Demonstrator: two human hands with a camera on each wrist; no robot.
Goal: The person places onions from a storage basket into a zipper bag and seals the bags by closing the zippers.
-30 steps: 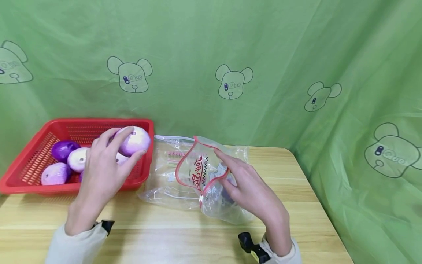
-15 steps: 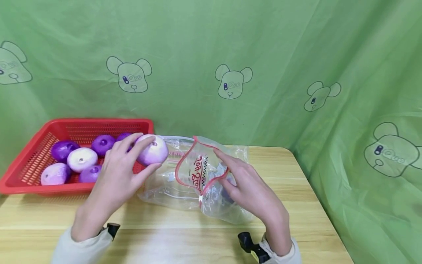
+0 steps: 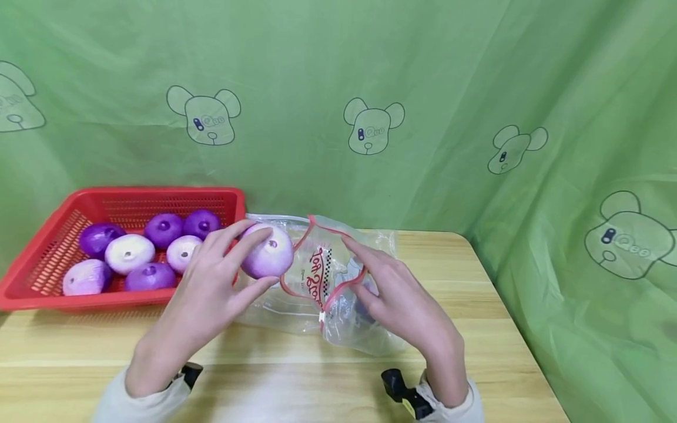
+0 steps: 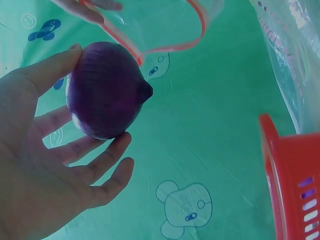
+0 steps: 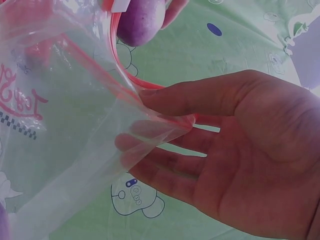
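My left hand (image 3: 211, 288) grips a purple onion (image 3: 268, 251) between thumb and fingers, in the air left of the bag's mouth. The left wrist view shows that onion (image 4: 106, 91) with its pointed tip turned away from the palm. My right hand (image 3: 404, 302) pinches the red-edged rim of a clear zip bag (image 3: 312, 276), holding its mouth apart. In the right wrist view the thumb of my right hand (image 5: 230, 135) lies on one side of the film, with fingers behind it. A purple onion (image 3: 365, 308) shows dimly through the bag under my right hand.
A red basket (image 3: 32, 282) with several purple and whitish onions (image 3: 129, 254) stands at the left of the wooden table (image 3: 296, 382). Another clear bag (image 3: 275, 317) lies flat beneath the open one. A green curtain (image 3: 296, 106) hangs behind and at the right.
My left hand has carried the onion rightward out of the basket to beside the bag's mouth. Onions behind that hand have come into view. My right hand keeps its hold on the bag.
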